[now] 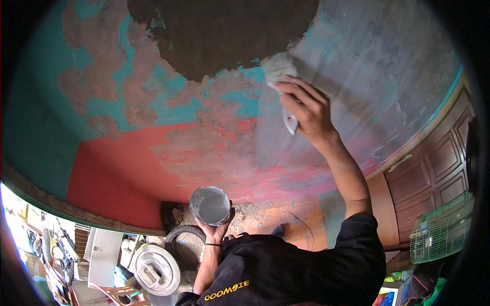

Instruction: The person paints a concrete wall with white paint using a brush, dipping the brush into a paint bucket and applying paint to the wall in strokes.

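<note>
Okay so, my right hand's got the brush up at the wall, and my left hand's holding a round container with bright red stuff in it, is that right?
Not quite: the stuff in the round container is pale grey, not bright red, as the head view shows. Your left hand does hold it, and your right hand has the brush up at the wall.

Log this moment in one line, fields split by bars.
left hand: holds container of grey liquid | right hand: holds paintbrush at wall | wall: patchy teal and red, streaked grey at right
</note>
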A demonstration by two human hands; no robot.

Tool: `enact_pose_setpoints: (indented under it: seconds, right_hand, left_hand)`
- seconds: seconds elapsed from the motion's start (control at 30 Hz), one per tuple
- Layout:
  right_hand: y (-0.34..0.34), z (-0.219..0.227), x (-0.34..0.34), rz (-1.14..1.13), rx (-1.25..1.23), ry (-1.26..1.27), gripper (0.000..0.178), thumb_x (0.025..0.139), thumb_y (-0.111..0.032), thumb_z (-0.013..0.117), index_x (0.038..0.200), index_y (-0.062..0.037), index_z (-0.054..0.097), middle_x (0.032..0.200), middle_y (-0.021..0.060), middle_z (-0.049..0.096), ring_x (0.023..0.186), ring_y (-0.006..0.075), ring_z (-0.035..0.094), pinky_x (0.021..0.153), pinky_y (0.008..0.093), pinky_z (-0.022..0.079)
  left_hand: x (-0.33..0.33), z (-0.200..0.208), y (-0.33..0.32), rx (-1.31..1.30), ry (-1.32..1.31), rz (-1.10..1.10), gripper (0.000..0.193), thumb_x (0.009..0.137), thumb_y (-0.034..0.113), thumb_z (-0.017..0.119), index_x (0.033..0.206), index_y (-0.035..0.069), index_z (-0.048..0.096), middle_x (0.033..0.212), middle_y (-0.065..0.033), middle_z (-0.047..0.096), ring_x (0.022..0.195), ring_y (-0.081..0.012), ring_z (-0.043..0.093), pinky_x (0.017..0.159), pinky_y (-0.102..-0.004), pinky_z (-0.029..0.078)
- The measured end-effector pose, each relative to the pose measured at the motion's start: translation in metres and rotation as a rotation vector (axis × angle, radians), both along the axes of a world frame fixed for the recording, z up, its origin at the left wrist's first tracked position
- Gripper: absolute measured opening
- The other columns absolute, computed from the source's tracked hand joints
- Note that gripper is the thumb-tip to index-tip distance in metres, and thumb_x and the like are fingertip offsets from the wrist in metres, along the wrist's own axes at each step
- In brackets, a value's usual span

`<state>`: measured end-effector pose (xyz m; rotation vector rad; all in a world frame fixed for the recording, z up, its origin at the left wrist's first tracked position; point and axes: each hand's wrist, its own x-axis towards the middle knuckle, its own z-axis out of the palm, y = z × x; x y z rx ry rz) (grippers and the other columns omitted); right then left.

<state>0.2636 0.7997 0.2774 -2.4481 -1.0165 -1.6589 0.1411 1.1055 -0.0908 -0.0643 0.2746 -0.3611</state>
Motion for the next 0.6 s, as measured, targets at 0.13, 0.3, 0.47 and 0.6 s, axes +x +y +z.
enact_pose_setpoints:
  seconds: [0.13, 0.3, 0.47, 0.6]
  right_hand:
    - [-0.001, -0.003, -0.002, 0.021, -0.011, 0.016, 0.01, 0.078, -0.002, 0.066, 0.088, -0.0012, 0.067, 0.112, 0.0102, 0.074, 0.107, 0.0336, 0.073, 0.086, 0.0424, 0.062]
    - [-0.007, -0.004, 0.0, 0.017, 0.116, -0.049, 0.016, 0.073, -0.001, 0.065, 0.089, -0.0021, 0.066, 0.115, 0.01, 0.073, 0.109, 0.0348, 0.073, 0.087, 0.0431, 0.062]
    - [0.0, -0.089, 0.009, 0.0, 0.051, 0.098, 0.019, 0.076, 0.0, 0.067, 0.095, -0.0033, 0.067, 0.11, 0.0092, 0.072, 0.109, 0.033, 0.073, 0.087, 0.0422, 0.062]
    - [0.009, -0.102, -0.003, 0.072, 0.083, 0.411, 0.025, 0.076, 0.002, 0.069, 0.1, -0.0048, 0.069, 0.106, 0.0091, 0.073, 0.099, 0.0328, 0.074, 0.077, 0.0423, 0.062]
  left_hand:
    - [-0.002, 0.007, -0.001, -0.024, 0.035, 0.009, 0.091, 0.078, 0.072, 0.07, 0.15, 0.019, 0.053, 0.15, -0.014, 0.055, 0.135, -0.0449, 0.052, 0.112, -0.0656, 0.043]
    - [-0.006, -0.005, 0.007, 0.012, 0.007, -0.001, 0.09, 0.079, 0.072, 0.069, 0.15, 0.019, 0.053, 0.151, -0.0129, 0.054, 0.137, -0.042, 0.052, 0.113, -0.0659, 0.042]
    - [-0.008, 0.0, 0.012, -0.051, 0.04, 0.017, 0.092, 0.078, 0.072, 0.071, 0.15, 0.018, 0.052, 0.151, -0.0145, 0.054, 0.137, -0.0452, 0.051, 0.113, -0.0655, 0.042]
    - [-0.008, 0.011, 0.011, -0.182, 0.095, 0.013, 0.096, 0.075, 0.072, 0.074, 0.151, 0.016, 0.051, 0.15, -0.0167, 0.054, 0.135, -0.0478, 0.051, 0.113, -0.0655, 0.043]
